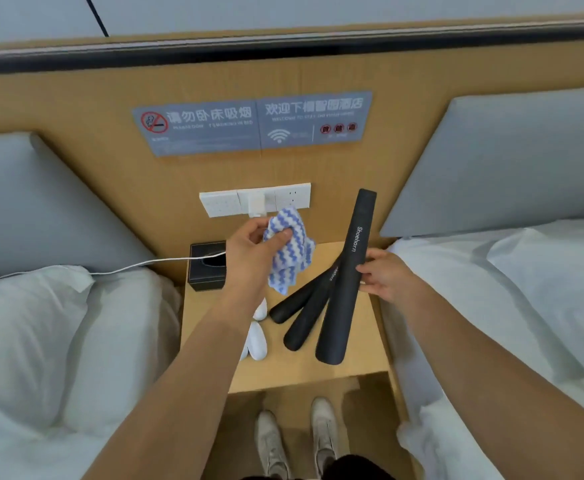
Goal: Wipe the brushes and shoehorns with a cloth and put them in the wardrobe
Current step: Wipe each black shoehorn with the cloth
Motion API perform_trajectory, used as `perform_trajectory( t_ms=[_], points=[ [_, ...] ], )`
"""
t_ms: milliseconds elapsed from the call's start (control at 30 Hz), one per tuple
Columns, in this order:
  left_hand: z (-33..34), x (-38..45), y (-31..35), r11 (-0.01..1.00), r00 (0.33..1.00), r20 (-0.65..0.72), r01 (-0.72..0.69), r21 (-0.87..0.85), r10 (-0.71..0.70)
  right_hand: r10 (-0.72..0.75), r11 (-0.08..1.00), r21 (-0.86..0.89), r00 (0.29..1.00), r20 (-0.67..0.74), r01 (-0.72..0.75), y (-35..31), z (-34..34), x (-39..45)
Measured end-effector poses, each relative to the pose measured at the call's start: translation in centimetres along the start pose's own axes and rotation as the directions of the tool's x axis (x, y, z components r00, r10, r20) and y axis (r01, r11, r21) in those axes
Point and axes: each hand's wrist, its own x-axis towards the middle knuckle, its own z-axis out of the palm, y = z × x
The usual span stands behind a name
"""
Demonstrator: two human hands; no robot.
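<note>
My left hand (249, 247) grips a blue-and-white striped cloth (288, 252), bunched and hanging above the wooden nightstand (359, 355). My right hand (384, 275) holds a long black shoehorn (347, 282) marked "Shoehorn" by its middle, wide end toward me, narrow end up toward the wall. Two more black shoehorns (301, 306) lie fanned on the nightstand, partly under the held one. White brushes (257, 337) lie at the nightstand's left side, half hidden by my left forearm.
A black tissue box (205, 268) stands at the back left of the nightstand, with a white cable (127, 268) running across it to the wall sockets (255, 200). Beds with white linen and grey headboards flank the nightstand. My shoes (294, 441) stand on the floor below.
</note>
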Motion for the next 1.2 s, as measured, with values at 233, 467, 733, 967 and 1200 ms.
perform_trajectory(
  t_ms=[233,467,733,967,1200],
  points=[
    [1.8,1.4,-5.9,0.993,0.993,0.018,0.115,-0.028,-0.115,0.252,0.959,-0.084,0.95,-0.185,-0.271,9.9,-3.7,7.3],
    [2.9,4.8,-10.7,0.99,0.989,0.051,0.141,0.01,-0.141,0.294,0.941,-0.092,0.924,-0.246,-0.324,13.3,-4.0,15.5],
    [2.0,7.0,-14.0,0.987,0.988,0.039,0.145,0.069,-0.148,0.303,0.926,-0.079,0.854,-0.424,-0.368,16.5,-3.8,20.4],
    [1.1,6.9,-14.7,0.976,0.982,0.035,0.18,0.12,-0.185,0.018,0.755,-0.56,0.863,-0.504,-0.342,16.3,-3.6,19.8],
    [0.7,6.4,-14.6,0.978,0.986,0.034,0.156,0.136,-0.162,-0.109,0.731,-0.676,0.963,-0.246,-0.09,16.4,2.7,19.8]
  ],
)
